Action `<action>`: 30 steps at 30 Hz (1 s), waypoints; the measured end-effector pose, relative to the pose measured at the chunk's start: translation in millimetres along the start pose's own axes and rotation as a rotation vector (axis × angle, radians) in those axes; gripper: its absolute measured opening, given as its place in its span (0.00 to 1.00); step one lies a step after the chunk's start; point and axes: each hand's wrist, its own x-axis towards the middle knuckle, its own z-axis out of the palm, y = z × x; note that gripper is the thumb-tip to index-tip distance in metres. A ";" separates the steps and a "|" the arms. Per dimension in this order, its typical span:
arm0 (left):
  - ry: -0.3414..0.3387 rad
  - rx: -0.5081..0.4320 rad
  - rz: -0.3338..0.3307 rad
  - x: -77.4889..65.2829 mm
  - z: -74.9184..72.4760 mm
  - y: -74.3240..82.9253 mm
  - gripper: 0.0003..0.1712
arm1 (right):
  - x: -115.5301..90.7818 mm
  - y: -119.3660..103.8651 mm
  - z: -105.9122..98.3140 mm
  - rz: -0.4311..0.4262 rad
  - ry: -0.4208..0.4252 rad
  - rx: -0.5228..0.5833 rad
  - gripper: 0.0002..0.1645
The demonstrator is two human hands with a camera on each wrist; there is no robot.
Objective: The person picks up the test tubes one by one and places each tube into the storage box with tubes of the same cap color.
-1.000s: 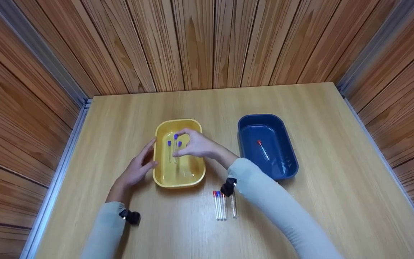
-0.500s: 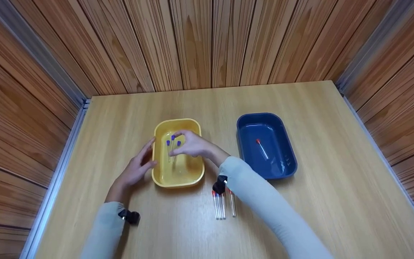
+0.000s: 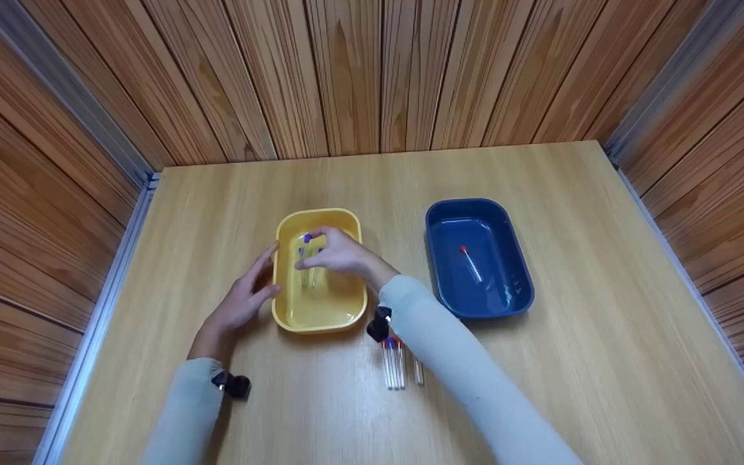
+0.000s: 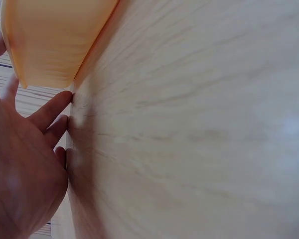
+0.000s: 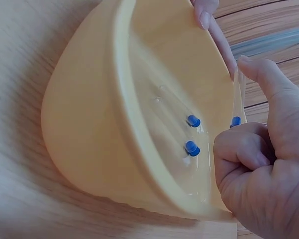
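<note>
Currently I see the right hand (image 3: pixel 341 253) over the yellow tray (image 3: pixel 320 315), pinching a held tube (image 5: pixel 238 97) with a blue cap; the thumb is at its clear end and the curled fingers are beside the cap. Below it, my right wrist view shows two blue-capped tubes (image 5: pixel 192 148) lying side by side on the tray floor. The left hand (image 3: pixel 243 302) rests against the tray's left side, grasping no tube, its thumb and forefinger touching the rim while the other fingers extend below.

To the right, well apart on the same worktop (image 3: pixel 294 420), I have the dark blue tray (image 3: pixel 504 274) with one red-capped tube (image 3: pixel 472 265) lying tilted inside. Nearer the person, between and in front of the trays, a row of loose tubes (image 3: pixel 393 371) shows red and blue caps, with a single tube (image 3: pixel 418 372) just beside it. The right sleeve (image 3: pixel 475 381) and its black wrist camera (image 3: pixel 379 324) cover part of that group, so I can't vouch for the count.
</note>
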 end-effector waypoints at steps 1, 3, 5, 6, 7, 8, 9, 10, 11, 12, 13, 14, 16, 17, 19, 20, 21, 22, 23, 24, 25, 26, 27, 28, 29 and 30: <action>-0.003 0.000 0.000 -0.1 -0.2 -0.1 0.47 | 0.4 -0.1 0.1 0.001 -0.001 -0.002 0.52; -0.002 -0.007 -0.005 -0.3 -0.7 -0.4 0.47 | 1.1 -0.6 0.3 0.005 -0.004 -0.009 0.52; -0.003 -0.005 0.000 -0.4 -1.2 0.4 0.47 | 1.6 -1.5 0.6 0.009 -0.007 -0.023 0.52; -0.002 -0.007 0.001 -0.3 -1.4 0.9 0.47 | 1.7 -2.0 0.7 0.014 -0.007 -0.030 0.52; -0.001 -0.006 0.000 0.0 -1.5 0.9 0.47 | 1.7 -2.5 0.9 0.020 -0.006 -0.038 0.51; -0.001 -0.007 -0.001 0.3 -1.6 0.9 0.47 | 1.7 -2.9 1.1 0.027 -0.004 -0.047 0.50; -0.003 -0.008 -0.001 0.5 -1.5 1.0 0.47 | 1.6 -3.3 1.2 0.036 -0.004 -0.055 0.50; -0.004 -0.005 -0.002 0.5 -1.3 1.0 0.47 | 1.6 -3.6 1.5 0.046 -0.004 -0.063 0.50; -0.003 -0.008 -0.008 0.3 -0.9 0.9 0.47 | 1.5 -3.7 1.8 0.057 -0.004 -0.070 0.50; -0.003 -0.006 -0.009 0.3 -0.5 0.6 0.47 | 1.4 -3.7 2.1 0.069 -0.005 -0.077 0.50; -0.002 -0.005 -0.012 0.3 -0.1 0.1 0.47 | 1.3 -3.5 2.4 0.077 -0.006 -0.083 0.49; -0.003 -0.005 -0.012 0.2 0.3 -0.1 0.47 | 1.3 -3.0 2.7 0.083 -0.006 -0.088 0.50; 0.001 0.003 -0.007 -0.1 1.1 -0.3 0.47 | 1.3 -2.4 3.2 0.092 -0.006 -0.090 0.50; 0.003 0.005 -0.005 0.0 1.3 -0.4 0.47 | 1.4 -2.1 3.6 0.091 -0.005 -0.088 0.49; 0.012 0.002 0.009 0.3 1.5 -1.1 0.47 | 2.0 -1.5 4.6 0.079 0.000 -0.092 0.50; 0.016 0.001 0.017 0.4 1.5 -1.2 0.47 | 2.5 -1.3 5.2 0.074 0.003 -0.093 0.50; 0.021 0.000 0.022 0.5 1.5 -1.4 0.47 | 2.9 -1.2 5.9 0.069 0.005 -0.095 0.50; 0.024 -0.002 0.027 0.6 1.5 -1.4 0.47 | 3.5 -1.0 6.7 0.064 0.008 -0.096 0.50; 0.028 -0.004 0.030 0.7 1.5 -1.3 0.47 | 4.0 -0.6 7.4 0.058 0.010 -0.100 0.50; 0.029 -0.006 0.033 0.8 1.5 -1.3 0.47 | 4.5 -0.4 8.1 0.053 0.013 -0.104 0.50; 0.031 -0.005 0.030 1.0 1.7 -1.0 0.47 | 4.8 0.0 8.6 0.053 0.016 -0.105 0.50; 0.030 -0.004 0.029 1.0 1.8 -0.7 0.47 | 5.1 0.3 9.1 0.053 0.019 -0.105 0.50; 0.029 -0.003 0.025 1.0 1.8 -0.5 0.47 | 5.1 0.6 9.4 0.054 0.022 -0.108 0.50; 0.027 -0.004 0.023 0.7 1.4 -0.2 0.47 | 5.2 0.3 9.9 0.058 0.023 -0.110 0.50; 0.025 -0.006 0.017 0.3 1.0 0.2 0.47 | 5.3 0.0 10.4 0.062 0.023 -0.116 0.50; 0.022 -0.010 0.013 -0.1 0.6 0.2 0.47 | 5.3 -0.4 10.9 0.068 0.023 -0.119 0.51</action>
